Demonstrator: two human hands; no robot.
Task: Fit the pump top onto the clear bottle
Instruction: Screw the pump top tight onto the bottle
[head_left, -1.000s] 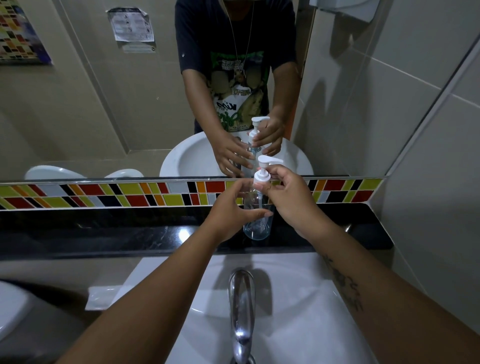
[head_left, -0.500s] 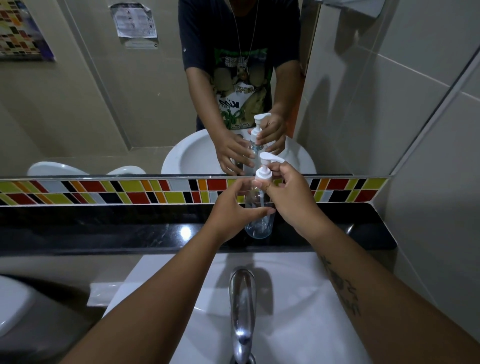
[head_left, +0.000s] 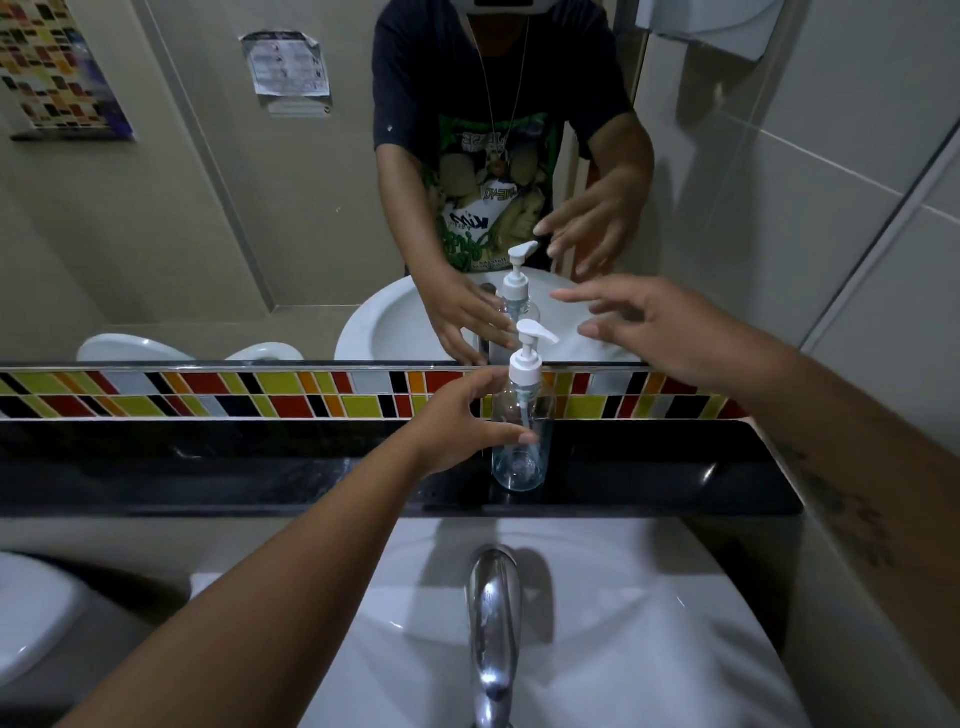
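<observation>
Our left hand is spread loosely beside the clear plastic bottle, thumb tip just at its side, gripping nothing. The bottle stands upright on the black polished ledge, white pump top seated on its neck. Our right hand hovers open, well apart.

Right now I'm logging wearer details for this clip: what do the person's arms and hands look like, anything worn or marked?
Both forearms are bare, with no sleeves, gloves, watch or rings visible. The left hand is unadorned. The right hand is also bare, and its forearm carries a dark tattoo along the side, too blurred to read.
</observation>
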